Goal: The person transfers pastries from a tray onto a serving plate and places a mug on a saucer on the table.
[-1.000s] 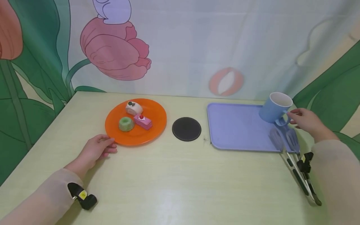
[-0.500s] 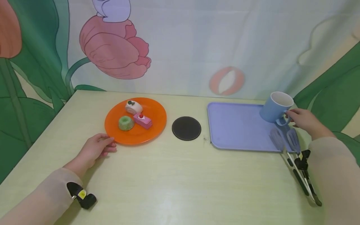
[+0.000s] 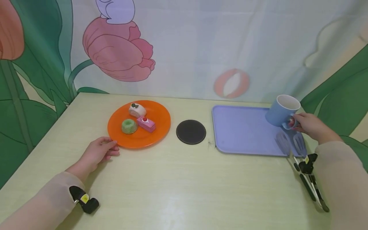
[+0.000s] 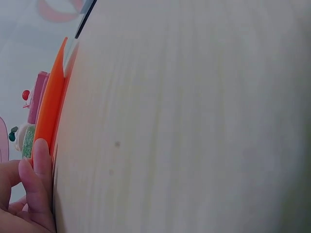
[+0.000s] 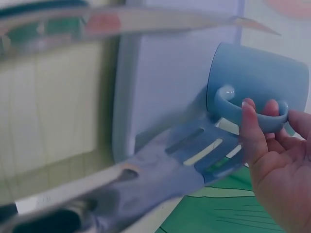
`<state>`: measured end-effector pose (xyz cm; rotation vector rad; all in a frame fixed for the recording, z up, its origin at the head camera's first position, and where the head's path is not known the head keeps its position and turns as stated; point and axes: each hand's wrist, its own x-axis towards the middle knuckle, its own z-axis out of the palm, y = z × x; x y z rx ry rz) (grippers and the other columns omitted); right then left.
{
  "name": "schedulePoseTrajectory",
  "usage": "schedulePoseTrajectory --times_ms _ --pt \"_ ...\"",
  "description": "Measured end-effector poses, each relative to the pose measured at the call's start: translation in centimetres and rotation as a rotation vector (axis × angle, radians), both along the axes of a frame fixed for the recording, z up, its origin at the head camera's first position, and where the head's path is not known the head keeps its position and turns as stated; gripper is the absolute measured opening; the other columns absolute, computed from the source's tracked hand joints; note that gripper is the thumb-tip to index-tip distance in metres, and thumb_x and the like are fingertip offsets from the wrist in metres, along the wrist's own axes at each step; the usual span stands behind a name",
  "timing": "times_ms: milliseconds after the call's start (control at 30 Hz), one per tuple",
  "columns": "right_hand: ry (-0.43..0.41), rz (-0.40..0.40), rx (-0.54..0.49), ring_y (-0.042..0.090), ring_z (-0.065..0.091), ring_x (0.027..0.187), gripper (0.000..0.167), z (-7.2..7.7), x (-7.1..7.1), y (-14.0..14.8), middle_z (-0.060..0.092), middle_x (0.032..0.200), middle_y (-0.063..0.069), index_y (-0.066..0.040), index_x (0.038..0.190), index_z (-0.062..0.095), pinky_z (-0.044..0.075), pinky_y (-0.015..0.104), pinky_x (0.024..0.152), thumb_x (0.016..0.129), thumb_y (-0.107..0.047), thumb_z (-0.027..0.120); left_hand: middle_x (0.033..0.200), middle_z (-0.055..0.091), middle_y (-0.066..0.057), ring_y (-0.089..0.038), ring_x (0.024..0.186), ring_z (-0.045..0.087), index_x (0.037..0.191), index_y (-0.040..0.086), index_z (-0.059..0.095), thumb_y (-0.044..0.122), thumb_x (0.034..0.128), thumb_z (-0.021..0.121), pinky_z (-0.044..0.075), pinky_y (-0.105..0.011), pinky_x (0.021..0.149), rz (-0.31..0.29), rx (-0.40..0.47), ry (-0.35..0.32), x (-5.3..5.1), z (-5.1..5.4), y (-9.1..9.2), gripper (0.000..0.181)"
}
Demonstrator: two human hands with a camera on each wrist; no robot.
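Observation:
In the head view, my left hand (image 3: 99, 154) is at the near left rim of an orange plate (image 3: 129, 142), the thumb over the rim and fingers below it. On the plate sit a green ring-shaped cake (image 3: 129, 126), a pink cake slice (image 3: 146, 124) with a red berry, and a white roll cake (image 3: 137, 110). My right hand (image 3: 311, 127) grips the handle of a light blue mug (image 3: 278, 112) at the back right of a lavender tray (image 3: 244, 134). In the right wrist view, fingers pass through the mug's handle (image 5: 233, 112).
Tongs (image 3: 310, 188) with slotted spatula-like heads lie over the tray's near right corner, beside my right forearm. A black round coaster (image 3: 191, 132) lies between plate and tray. A printed curtain (image 3: 184, 48) hangs behind the pale table (image 3: 178, 185).
My right hand has moved slightly in, its fingers now through the mug's handle, and the mug has shifted a little to the right. The left hand stays at the plate's rim.

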<state>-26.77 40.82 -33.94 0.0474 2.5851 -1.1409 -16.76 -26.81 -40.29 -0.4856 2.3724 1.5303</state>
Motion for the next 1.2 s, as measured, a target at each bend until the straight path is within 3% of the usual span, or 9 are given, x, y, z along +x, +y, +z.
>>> schedulePoseTrajectory --times_ms 167,300,433,633,733,933,1200 --pt "0.048 -0.021 -0.003 -0.001 0.051 0.085 0.049 0.1 0.3 -0.3 0.046 0.102 0.012 0.014 0.111 0.036 0.049 0.020 0.078 0.102 -0.031 0.017 0.101 0.063 -0.006 -0.007 0.081 0.064 0.135 0.002 0.037 0.036 0.0980 0.046 0.048 -0.019 0.065 -0.005 -0.010 0.003 -0.1 -0.1 0.1 0.051" --pt "0.093 -0.076 -0.005 0.012 0.050 0.095 0.048 0.1 0.4 -0.9 0.037 0.110 0.021 0.011 0.104 0.035 0.049 0.027 0.085 0.102 -0.032 0.015 0.102 0.063 -0.007 -0.007 0.082 0.064 0.134 0.003 0.037 0.036 0.0981 0.045 0.048 -0.019 0.066 -0.008 -0.008 -0.003 -0.2 -0.1 0.1 0.050" --pt "0.125 -0.135 -0.029 0.023 0.045 0.103 0.048 0.1 0.4 -1.2 0.034 0.111 0.021 0.011 0.107 0.032 0.047 0.030 0.089 0.101 -0.034 0.016 0.101 0.064 -0.006 -0.007 0.081 0.064 0.134 0.002 0.037 0.036 0.0981 0.045 0.048 -0.019 0.065 -0.008 0.007 -0.003 -0.2 -0.2 0.2 0.050" --pt "0.183 -0.216 -0.180 0.016 0.041 0.100 0.043 0.5 0.6 -2.0 0.033 0.107 0.013 0.005 0.108 0.032 0.046 0.018 0.085 0.101 -0.035 0.018 0.099 0.064 -0.005 -0.006 0.080 0.064 0.134 0.002 0.037 0.035 0.0982 0.045 0.048 -0.019 0.065 -0.004 0.006 0.006 -0.1 -0.3 0.2 0.049" --pt "0.193 -0.259 -0.255 0.013 0.042 0.098 0.040 0.9 0.9 -2.5 0.033 0.107 0.011 0.002 0.108 0.034 0.046 0.020 0.087 0.101 -0.035 0.021 0.099 0.064 -0.005 -0.006 0.080 0.065 0.134 0.002 0.037 0.035 0.0983 0.045 0.048 -0.018 0.064 -0.003 0.009 0.005 0.0 -0.3 0.1 0.049" --pt "0.193 -0.310 -0.267 0.013 0.043 0.098 0.044 1.3 1.6 -3.7 0.034 0.110 0.010 0.005 0.117 0.033 0.045 0.023 0.089 0.101 -0.035 0.022 0.100 0.064 -0.006 -0.007 0.079 0.064 0.135 0.001 0.036 0.034 0.0982 0.046 0.049 -0.019 0.065 0.000 0.003 -0.001 0.2 -0.2 0.0 0.051" --pt "0.212 -0.400 -0.362 0.012 0.045 0.094 0.038 1.5 2.4 -5.4 0.035 0.105 0.011 0.001 0.111 0.038 0.048 0.014 0.078 0.101 -0.034 0.026 0.098 0.064 -0.005 -0.007 0.079 0.065 0.134 0.001 0.036 0.035 0.0980 0.046 0.049 -0.020 0.064 -0.006 0.008 0.010 -0.1 -0.2 -0.1 0.051"
